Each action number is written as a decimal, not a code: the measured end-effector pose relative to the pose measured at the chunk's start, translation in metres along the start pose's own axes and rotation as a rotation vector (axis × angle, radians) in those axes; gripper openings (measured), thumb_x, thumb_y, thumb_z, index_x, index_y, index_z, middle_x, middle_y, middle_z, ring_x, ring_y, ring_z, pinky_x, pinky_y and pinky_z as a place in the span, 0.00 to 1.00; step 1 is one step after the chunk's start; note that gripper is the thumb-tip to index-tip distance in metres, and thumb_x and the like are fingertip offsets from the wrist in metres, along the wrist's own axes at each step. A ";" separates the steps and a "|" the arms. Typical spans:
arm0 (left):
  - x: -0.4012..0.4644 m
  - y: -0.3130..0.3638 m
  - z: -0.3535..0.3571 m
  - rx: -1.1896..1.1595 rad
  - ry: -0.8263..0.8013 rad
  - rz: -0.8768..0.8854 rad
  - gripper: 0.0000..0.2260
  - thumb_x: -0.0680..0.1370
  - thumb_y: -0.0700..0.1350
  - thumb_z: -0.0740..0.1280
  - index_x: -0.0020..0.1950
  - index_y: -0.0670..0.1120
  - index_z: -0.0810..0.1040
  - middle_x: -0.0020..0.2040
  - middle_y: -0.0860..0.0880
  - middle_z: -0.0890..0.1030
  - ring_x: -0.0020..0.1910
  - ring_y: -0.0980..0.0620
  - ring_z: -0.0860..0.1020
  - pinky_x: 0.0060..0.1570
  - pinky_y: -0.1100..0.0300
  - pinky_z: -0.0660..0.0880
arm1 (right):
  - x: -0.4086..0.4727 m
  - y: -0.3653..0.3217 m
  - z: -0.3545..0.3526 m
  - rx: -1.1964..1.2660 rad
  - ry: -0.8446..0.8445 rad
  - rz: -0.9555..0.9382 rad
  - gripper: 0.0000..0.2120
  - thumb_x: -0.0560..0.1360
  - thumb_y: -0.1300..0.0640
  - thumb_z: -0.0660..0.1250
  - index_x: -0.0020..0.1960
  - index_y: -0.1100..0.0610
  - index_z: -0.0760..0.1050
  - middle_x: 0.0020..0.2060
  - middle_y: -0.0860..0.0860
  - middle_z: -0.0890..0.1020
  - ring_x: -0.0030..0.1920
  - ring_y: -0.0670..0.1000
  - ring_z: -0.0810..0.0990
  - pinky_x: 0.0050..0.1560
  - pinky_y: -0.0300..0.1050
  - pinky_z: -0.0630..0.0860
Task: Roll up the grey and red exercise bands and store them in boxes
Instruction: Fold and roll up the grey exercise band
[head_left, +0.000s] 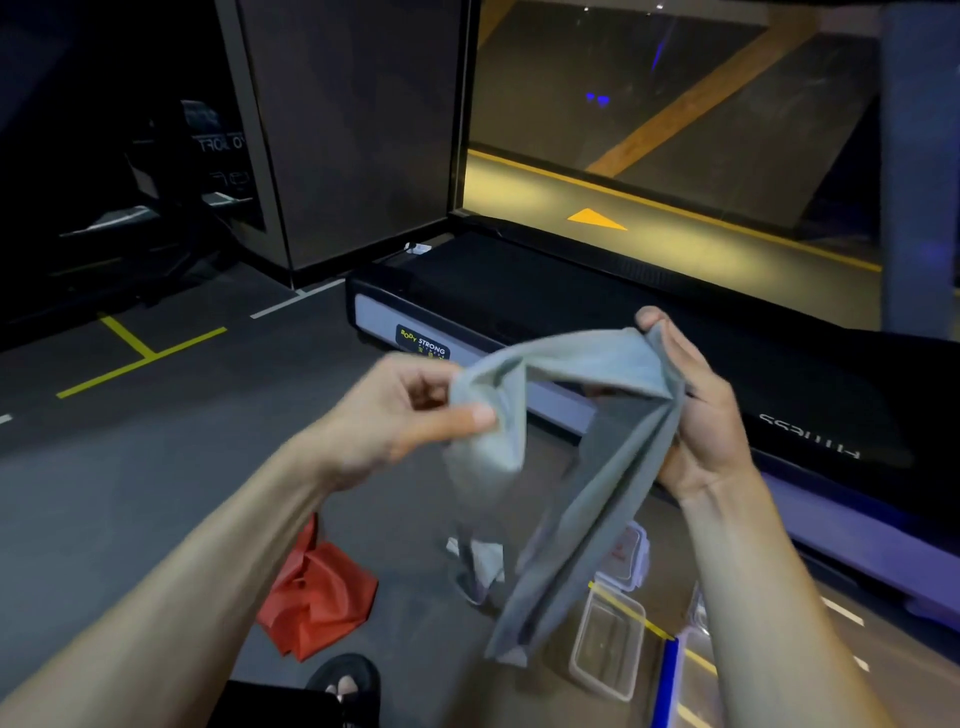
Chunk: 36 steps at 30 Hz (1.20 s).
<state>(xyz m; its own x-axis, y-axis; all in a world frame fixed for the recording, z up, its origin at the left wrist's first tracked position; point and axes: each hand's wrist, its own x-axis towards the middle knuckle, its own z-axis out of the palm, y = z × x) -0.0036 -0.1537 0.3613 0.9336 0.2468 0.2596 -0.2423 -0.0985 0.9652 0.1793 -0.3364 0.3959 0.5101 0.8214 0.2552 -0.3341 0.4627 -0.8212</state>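
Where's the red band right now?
The red band lies crumpled on the floor, lower left in the head view, below the left hand, left of the hanging grey band.

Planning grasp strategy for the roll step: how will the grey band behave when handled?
Probably very floppy: the grey exercise band sags between the left hand and right hand, its free end hanging toward the floor. Likely light and thin, since fingertip pinches carry it. It creases easily, like the crumpled red exercise band, so it probably needs tension to roll evenly.
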 end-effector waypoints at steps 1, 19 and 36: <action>-0.001 0.004 -0.003 -0.120 0.035 0.012 0.09 0.71 0.45 0.79 0.41 0.43 0.83 0.37 0.46 0.81 0.35 0.54 0.78 0.36 0.63 0.74 | 0.001 -0.001 -0.004 0.021 0.020 0.004 0.06 0.76 0.54 0.71 0.47 0.54 0.74 0.37 0.49 0.76 0.36 0.48 0.78 0.37 0.41 0.78; 0.002 -0.015 0.004 0.307 -0.150 -0.189 0.10 0.80 0.46 0.69 0.46 0.40 0.82 0.39 0.48 0.81 0.39 0.53 0.76 0.40 0.57 0.73 | 0.000 -0.001 -0.019 0.331 -0.132 0.049 0.11 0.73 0.55 0.76 0.48 0.54 0.74 0.36 0.49 0.77 0.34 0.48 0.79 0.36 0.42 0.79; 0.007 -0.003 0.007 0.675 0.627 0.323 0.06 0.83 0.49 0.66 0.50 0.50 0.80 0.39 0.53 0.81 0.36 0.56 0.77 0.38 0.59 0.73 | 0.001 0.003 -0.018 0.211 0.055 0.006 0.06 0.78 0.54 0.66 0.42 0.52 0.77 0.33 0.47 0.76 0.32 0.45 0.76 0.33 0.37 0.75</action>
<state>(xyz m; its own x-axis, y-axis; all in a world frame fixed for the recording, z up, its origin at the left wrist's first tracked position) 0.0053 -0.1581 0.3600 0.4919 0.5598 0.6669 -0.0778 -0.7346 0.6740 0.1931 -0.3399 0.3847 0.5485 0.8074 0.2175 -0.4929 0.5223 -0.6958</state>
